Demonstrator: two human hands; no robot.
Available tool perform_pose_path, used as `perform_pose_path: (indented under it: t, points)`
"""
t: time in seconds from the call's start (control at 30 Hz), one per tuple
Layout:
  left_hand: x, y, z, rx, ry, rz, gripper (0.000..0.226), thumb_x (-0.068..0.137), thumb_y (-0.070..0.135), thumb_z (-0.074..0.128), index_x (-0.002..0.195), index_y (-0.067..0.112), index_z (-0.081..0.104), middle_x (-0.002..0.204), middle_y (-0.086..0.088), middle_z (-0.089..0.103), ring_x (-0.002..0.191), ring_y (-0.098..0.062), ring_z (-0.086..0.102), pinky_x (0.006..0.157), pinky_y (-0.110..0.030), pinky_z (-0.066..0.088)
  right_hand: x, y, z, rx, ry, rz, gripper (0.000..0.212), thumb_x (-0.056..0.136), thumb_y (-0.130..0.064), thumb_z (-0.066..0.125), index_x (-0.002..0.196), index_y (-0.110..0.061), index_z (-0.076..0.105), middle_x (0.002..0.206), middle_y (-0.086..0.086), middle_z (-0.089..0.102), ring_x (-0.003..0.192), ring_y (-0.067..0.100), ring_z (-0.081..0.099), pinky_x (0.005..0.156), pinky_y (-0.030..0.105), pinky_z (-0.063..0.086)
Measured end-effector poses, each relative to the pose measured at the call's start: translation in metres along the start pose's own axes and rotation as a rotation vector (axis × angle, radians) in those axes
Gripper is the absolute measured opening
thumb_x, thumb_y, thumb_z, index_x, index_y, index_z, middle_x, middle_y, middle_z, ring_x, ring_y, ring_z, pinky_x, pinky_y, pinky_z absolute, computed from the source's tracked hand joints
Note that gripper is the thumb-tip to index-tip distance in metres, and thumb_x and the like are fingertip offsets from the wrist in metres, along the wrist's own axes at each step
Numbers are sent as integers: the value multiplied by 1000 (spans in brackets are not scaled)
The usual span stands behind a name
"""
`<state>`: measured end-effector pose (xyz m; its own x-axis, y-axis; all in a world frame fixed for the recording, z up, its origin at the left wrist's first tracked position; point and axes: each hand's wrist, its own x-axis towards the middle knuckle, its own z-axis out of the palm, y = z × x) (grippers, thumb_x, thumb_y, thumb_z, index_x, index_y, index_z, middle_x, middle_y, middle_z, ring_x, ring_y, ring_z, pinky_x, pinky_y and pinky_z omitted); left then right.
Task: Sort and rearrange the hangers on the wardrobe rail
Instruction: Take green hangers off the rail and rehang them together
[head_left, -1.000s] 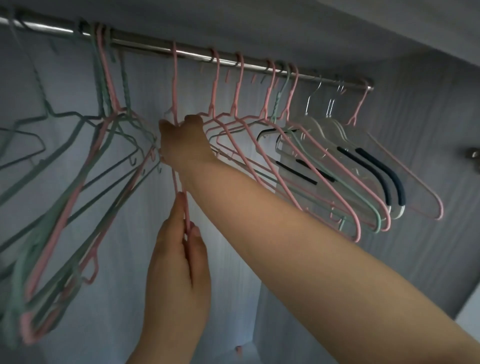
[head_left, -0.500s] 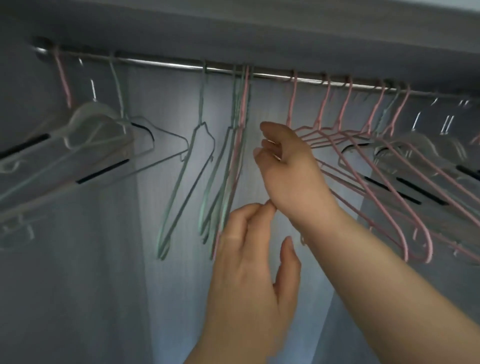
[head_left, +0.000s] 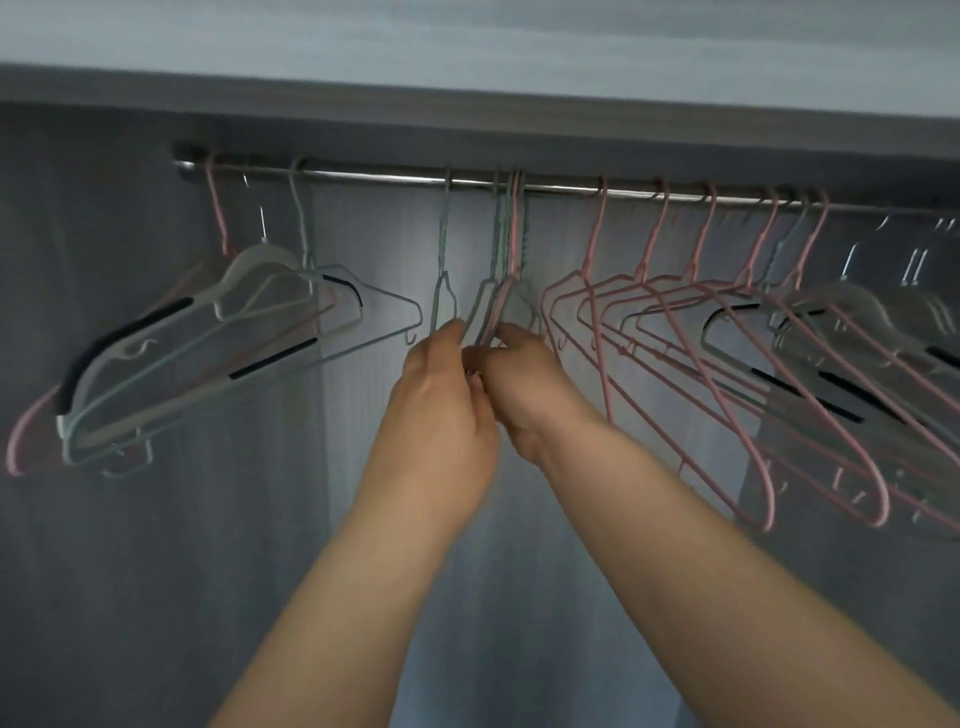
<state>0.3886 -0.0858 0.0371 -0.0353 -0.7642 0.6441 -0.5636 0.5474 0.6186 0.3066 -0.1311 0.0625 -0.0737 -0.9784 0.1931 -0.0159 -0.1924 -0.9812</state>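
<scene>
Both hands are now on the middle bunch (head_left: 500, 270), a few green hangers and one pink, hooked on the rail (head_left: 363, 175) about halfway along.

Change vs 0.5 s ago:
- The right hand (head_left: 524, 387) was higher, just right of that bunch, with its fingers loosely bent and nothing in them. It has dropped and shifted left. Its fingers (head_left: 515, 335) are now curled round the lower wires of the bunch.
- The left hand (head_left: 441, 410) was below the right wrist, thumb and forefinger pinched together. It has come up, so its fingertips (head_left: 456, 331) reach the foot of the single green hanger (head_left: 442, 280) just left of the bunch. The back of the hand faces the camera and its fingers are bent in toward the right hand. Can't tell whether it actually has hold of any wire.
- The hands are touching now; they were barely meeting before.
- The view has tilted, so the rail sits lower in frame and more of the top panel (head_left: 467, 41) shows.

Hook order along the rail looks the same as before:
- The left group (head_left: 208, 332) is clear with black pads, plus one pink and one green, and hangs well apart from the bunch.
- The pink row (head_left: 675, 312) hangs to the right, with one green hook among its last few.
- The clear hangers (head_left: 883, 322) at far right are blurred.
</scene>
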Motion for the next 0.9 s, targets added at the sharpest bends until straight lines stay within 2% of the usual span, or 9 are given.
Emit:
perform_pose_path:
  t: [0.1,0.17,0.27,0.47,0.57,0.67,0.8,0.87,0.9]
  points:
    - [-2,-10,-3,57,-2,-16,45,91,4,36,135,14,37,137,-9,41,119,-24,46,89,-21,32,6,2,11,-8,-17,-35,24,89,5,39,84,-14,54,84,7,62,68,15,58,54,21,50]
    - [-3,-16,-7,114,11,-17,46,89,0,36,133,12,40,136,-10,43,116,-25,48,90,-25,36,12,5,20,-25,-29,-48,29,88,5,37,79,-15,55,82,7,62,74,19,59,64,28,50]
    - [-5,-21,-15,183,45,-31,49,89,-3,36,135,10,37,141,-8,38,120,-24,46,92,-24,35,18,6,37,-42,-69,-37,23,89,3,38,92,-9,57,89,11,60,83,23,58,77,36,51]
    - [-9,-32,-36,286,83,-86,64,81,-12,35,139,13,32,149,-5,26,128,-23,39,99,-25,32,23,4,66,64,-200,-5,23,94,-1,38,98,-11,59,87,8,61,76,18,58,60,23,51]
    - [-7,-39,-43,312,109,-98,66,78,-15,35,138,10,33,148,-6,29,123,-24,44,93,-25,36,26,4,80,85,-232,5,28,93,0,40,113,-8,58,98,11,61,83,21,59,62,23,51]
    - [-3,-48,-50,352,119,-115,65,77,-14,35,138,8,33,149,-8,28,125,-24,42,95,-25,35,25,1,93,103,-289,30,26,93,1,42,107,-11,59,99,11,61,85,22,59,64,22,51]
    - [2,-59,-58,385,145,-138,57,81,-10,40,136,8,38,147,-13,31,127,-30,41,100,-32,36,27,4,102,107,-280,39,28,96,-4,41,119,-2,57,104,16,62,92,23,58,73,29,54]
    - [1,-61,-57,441,175,-131,50,84,1,47,134,8,42,145,-15,34,129,-34,36,104,-37,32,29,10,102,77,-219,1,26,95,-4,41,110,0,61,98,15,63,86,24,59,81,34,54]
    - [0,-60,-55,478,204,-97,48,84,5,52,131,6,44,143,-17,36,130,-36,32,107,-38,28,29,12,99,53,-172,-24,25,93,-3,40,101,-2,64,92,13,63,80,23,59,77,33,54]
